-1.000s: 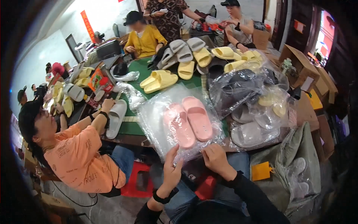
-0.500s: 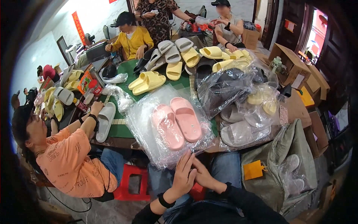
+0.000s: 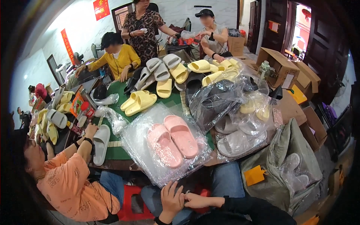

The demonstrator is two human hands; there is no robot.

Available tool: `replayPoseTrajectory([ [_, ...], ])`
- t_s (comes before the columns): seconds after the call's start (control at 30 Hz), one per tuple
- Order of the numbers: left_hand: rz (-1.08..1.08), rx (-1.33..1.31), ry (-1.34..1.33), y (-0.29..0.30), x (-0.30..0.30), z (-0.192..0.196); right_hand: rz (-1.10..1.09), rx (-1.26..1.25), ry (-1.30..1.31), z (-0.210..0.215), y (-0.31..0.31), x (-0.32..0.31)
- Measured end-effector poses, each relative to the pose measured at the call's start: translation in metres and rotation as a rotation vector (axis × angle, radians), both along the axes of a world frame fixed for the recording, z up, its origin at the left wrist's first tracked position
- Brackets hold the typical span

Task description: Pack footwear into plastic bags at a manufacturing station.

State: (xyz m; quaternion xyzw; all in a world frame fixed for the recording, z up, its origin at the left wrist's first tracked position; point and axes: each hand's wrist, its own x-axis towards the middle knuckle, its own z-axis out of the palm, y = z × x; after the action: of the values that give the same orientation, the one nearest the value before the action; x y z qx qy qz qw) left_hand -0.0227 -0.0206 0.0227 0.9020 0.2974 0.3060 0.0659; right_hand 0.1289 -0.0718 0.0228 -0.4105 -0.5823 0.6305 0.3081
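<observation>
My left hand point(image 3: 171, 199) is over my lap, open, fingers stretched upward beside the table's near edge. Against its thumb side rests my right hand point(image 3: 197, 201), its fingers curled in and partly hidden; nothing shows in it. Just beyond them, a pair of pink slides point(image 3: 173, 141) lies on a stack of clear plastic bags point(image 3: 131, 150). The slide on the right overlaps its mate slightly. The bag stack hangs a little over the table edge.
Yellow slides point(image 3: 139, 102) and grey slides point(image 3: 162, 71) are heaped across the green table top point(image 3: 116, 150). Bagged grey slides point(image 3: 240, 144) lie at right, above a green sack point(image 3: 270, 161). At left a co-worker in orange point(image 3: 77, 187) holds a pale slide point(image 3: 101, 144). Other people sit and stand behind.
My hands have moved down toward my lap, and my right hand has gone from lying flat against the left to curled. The view has tilted up. The co-worker in yellow has reached out leftward.
</observation>
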Motion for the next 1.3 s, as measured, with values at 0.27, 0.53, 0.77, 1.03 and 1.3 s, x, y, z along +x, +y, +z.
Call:
replayPoseTrajectory([
  [0.27,0.023,-0.12,-0.096,0.005,-0.002,-0.006,-0.056,0.079,-0.071,-0.003,0.01,-0.007],
  [0.53,-0.04,-0.16,-0.056,0.015,0.009,-0.02,-0.075,0.007,-0.132,-0.018,0.012,0.001],
  [0.77,-0.063,-0.175,-0.125,0.009,0.02,0.004,-0.081,0.143,-0.202,-0.039,0.011,0.003],
  [1.03,-0.043,-0.15,-0.102,0.014,0.021,-0.003,-0.12,0.191,-0.021,-0.032,0.01,0.03],
  [1.3,-0.011,-1.07,0.116,0.014,0.009,-0.011,-0.4,0.771,-0.244,-0.008,0.017,0.023],
])
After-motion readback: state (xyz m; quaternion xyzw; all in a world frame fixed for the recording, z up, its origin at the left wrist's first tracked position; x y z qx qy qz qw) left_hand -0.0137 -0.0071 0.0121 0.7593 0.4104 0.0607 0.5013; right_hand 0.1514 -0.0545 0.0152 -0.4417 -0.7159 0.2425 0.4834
